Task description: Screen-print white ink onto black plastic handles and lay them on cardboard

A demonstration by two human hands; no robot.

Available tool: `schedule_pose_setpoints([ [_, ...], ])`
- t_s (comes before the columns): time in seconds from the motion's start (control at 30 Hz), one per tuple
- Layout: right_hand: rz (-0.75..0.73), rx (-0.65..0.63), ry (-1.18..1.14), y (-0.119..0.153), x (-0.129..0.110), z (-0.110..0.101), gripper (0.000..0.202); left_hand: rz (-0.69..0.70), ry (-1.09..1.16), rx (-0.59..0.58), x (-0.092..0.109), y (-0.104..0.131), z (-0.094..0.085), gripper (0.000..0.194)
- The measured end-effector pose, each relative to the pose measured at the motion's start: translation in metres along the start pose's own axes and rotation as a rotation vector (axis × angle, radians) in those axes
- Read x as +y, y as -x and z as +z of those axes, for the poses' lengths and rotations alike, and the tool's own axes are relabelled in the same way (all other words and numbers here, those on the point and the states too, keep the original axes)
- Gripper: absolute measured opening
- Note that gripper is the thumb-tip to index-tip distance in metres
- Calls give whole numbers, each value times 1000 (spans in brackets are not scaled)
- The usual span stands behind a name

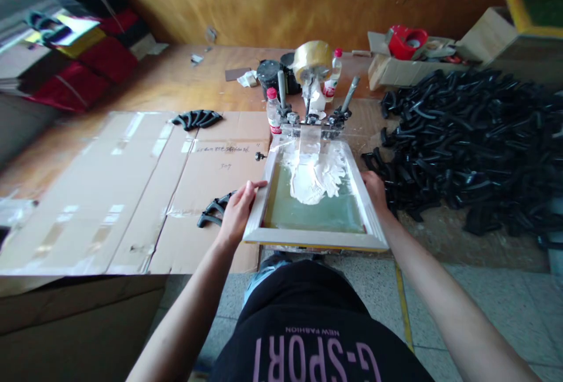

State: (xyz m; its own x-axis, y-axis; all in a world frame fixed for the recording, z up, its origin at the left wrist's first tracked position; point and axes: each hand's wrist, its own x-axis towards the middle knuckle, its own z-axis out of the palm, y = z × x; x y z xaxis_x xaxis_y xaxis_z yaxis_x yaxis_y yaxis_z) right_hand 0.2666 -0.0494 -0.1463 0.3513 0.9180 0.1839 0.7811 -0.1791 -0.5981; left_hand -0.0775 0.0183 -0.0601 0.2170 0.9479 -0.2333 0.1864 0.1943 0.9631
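A pale screen frame [316, 237] sits in front of the wearer, with white paste [310, 187] spread over the far half of its green mesh [281, 216]. The left hand [237, 212] grasps the frame's left rail; the right hand [375, 189] is at its right rail, fingers out of sight behind it, so I cannot tell how firmly it holds. Below the frame, a black shirt [303, 314] reads "G-SPORT" in large pink letters, with "NEW FASHION" in small ones. Left of the frame, flattened cardboard [132, 179] carries dark handwriting and two groups of curved black pieces, one [213, 213] right beside the left hand. Behind the frame are metal clamps [292, 118], a roll of clear tape [313, 60] and two red-capped bottles [273, 111] bearing red-and-white labels. Right of the frame lies a large heap of black pieces [475, 147], and beyond that a red tape dispenser [402, 43] rests in an open carton [398, 75].
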Motion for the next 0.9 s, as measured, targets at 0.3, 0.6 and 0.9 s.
schedule_pose_setpoints([
  [0.3, -392, -76, 256, -73, -108, 28, 38, -151, -170, -59, -103, -22, 5, 74],
  [0.6, -830, -527, 252, 5, -92, 11, 20, -166, -101, -62, -100, -18, 5, 70],
  [0.9, -738, -332, 149, 20, -84, 27, 28, -161, -49, -30, -90, -13, 7, 72],
])
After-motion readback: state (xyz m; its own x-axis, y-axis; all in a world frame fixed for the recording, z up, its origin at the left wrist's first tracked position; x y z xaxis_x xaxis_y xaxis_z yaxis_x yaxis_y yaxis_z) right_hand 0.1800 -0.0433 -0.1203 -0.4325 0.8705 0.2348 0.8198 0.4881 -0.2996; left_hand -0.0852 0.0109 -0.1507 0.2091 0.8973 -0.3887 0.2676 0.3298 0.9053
